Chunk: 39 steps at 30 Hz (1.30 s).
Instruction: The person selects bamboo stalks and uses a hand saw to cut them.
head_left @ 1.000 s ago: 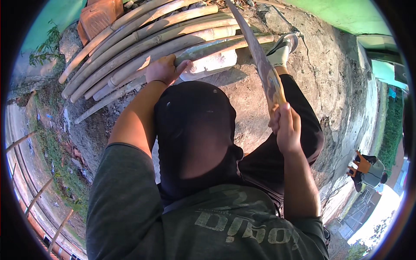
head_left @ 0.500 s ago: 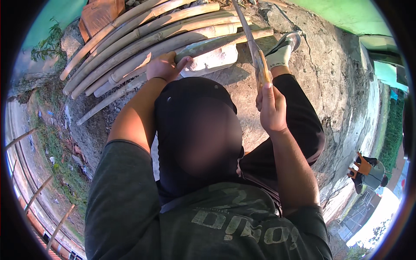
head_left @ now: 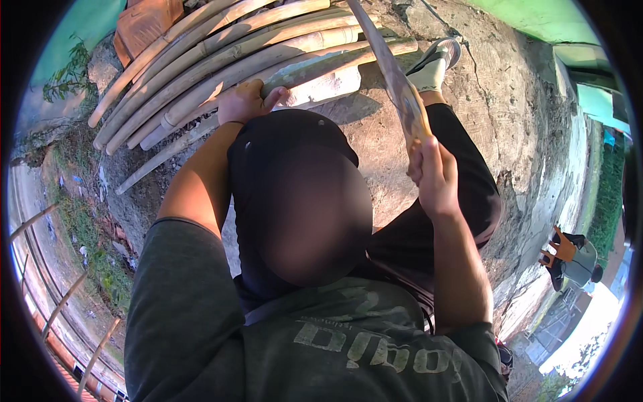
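Note:
My left hand (head_left: pixel 251 102) is closed round the near end of a bamboo pole (head_left: pixel 321 67), its thumb lying over the top. A pale white block (head_left: pixel 328 88) lies under that pole. In my right hand (head_left: pixel 435 175) is the wooden handle of a handsaw (head_left: pixel 408 107). Its long blade slants up and left, passing across the pole near the far end. Whether the teeth touch the bamboo I cannot tell. My fingers hide part of the handle.
Several more bamboo poles (head_left: pixel 221 57) lie side by side at the upper left, near a reddish-brown slab (head_left: pixel 144 27). My sandalled foot (head_left: pixel 434 67) rests on the rough concrete ground (head_left: pixel 499 107) beyond the saw. Far right, a person (head_left: pixel 579 264) sits on an orange-brown stool (head_left: pixel 561 246).
My right hand has drawn back toward me and slightly right with the handsaw, and the blade now shows more of its flat side. My left hand keeps its grip on the bamboo pole.

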Each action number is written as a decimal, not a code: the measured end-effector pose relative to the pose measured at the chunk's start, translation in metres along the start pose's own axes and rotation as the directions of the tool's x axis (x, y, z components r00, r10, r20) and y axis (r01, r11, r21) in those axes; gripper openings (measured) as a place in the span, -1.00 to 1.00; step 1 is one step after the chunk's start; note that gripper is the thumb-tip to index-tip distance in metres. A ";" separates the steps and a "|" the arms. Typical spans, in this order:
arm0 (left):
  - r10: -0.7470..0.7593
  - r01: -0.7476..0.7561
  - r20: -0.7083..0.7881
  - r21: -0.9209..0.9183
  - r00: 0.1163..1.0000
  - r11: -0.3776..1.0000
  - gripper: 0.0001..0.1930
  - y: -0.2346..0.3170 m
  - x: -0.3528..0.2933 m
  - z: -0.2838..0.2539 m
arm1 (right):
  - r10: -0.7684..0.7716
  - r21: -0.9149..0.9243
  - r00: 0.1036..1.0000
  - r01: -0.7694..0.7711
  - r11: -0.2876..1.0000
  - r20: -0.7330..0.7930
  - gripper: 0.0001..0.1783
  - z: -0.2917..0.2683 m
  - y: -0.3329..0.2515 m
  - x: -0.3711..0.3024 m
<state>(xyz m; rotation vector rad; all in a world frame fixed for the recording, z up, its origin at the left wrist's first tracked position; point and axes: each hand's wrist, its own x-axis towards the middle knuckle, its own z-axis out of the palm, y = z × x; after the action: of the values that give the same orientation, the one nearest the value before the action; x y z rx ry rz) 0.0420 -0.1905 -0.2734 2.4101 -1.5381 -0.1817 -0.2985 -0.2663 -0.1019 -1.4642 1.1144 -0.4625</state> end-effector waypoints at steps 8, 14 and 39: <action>-0.113 0.108 0.075 0.070 0.991 0.992 -0.26 0.006 0.000 -0.012 | -0.174 0.203 0.981 0.189 0.961 -0.086 -0.45 -0.027 -0.024 -0.016; -0.108 0.106 0.094 0.023 0.990 0.994 -0.34 0.005 -0.001 -0.012 | -0.158 0.135 0.972 0.183 0.974 -0.176 -0.37 -0.037 0.001 -0.060; 0.022 -0.023 -0.017 -0.043 1.000 0.999 -0.32 -0.006 -0.001 -0.009 | -0.085 0.127 0.993 0.095 0.987 -0.079 -0.26 -0.037 0.020 -0.080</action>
<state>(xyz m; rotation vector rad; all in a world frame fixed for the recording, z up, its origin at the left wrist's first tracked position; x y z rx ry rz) 0.0487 -0.1857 -0.2667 2.3547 -1.5371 -0.1874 -0.3726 -0.2173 -0.0865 -1.3959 1.0584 -0.6454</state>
